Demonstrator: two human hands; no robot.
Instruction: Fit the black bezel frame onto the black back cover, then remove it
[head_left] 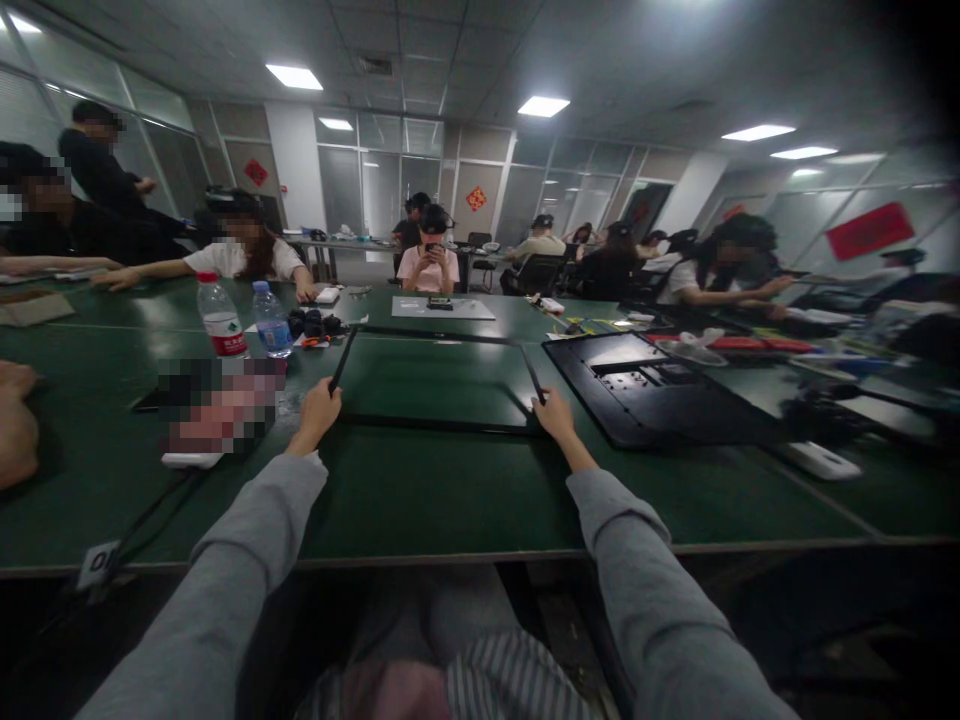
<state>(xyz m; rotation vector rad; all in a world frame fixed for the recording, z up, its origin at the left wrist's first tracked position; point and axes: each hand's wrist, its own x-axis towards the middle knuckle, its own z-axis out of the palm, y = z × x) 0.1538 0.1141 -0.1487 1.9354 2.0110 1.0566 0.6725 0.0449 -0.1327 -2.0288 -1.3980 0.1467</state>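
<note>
A long green table (465, 500) is stretching across the room, with several seated people working along its far and side edges. Lying flat on it, straight ahead of the person, is a thin black rectangular frame (439, 423) with the green surface showing through its open middle. To the right of the frame, just beside it, a black flat panel (660, 395) with exposed parts in its centre is resting on the table. Both grey-sleeved arms are reaching forward. The left hand (319, 408) is closing around the near left corner of the frame, fingers curled over the bar; the right hand (553, 410) is gripping the near right corner in the same way, fingers wrapped on the edge. Left of the frame, two plastic water bottles (221, 318) are standing upright side by side, one with a red label and one with a blue label. Just beyond them, small dark objects (313, 322) are sitting near the frame's far left corner; what they are cannot be told.
</note>
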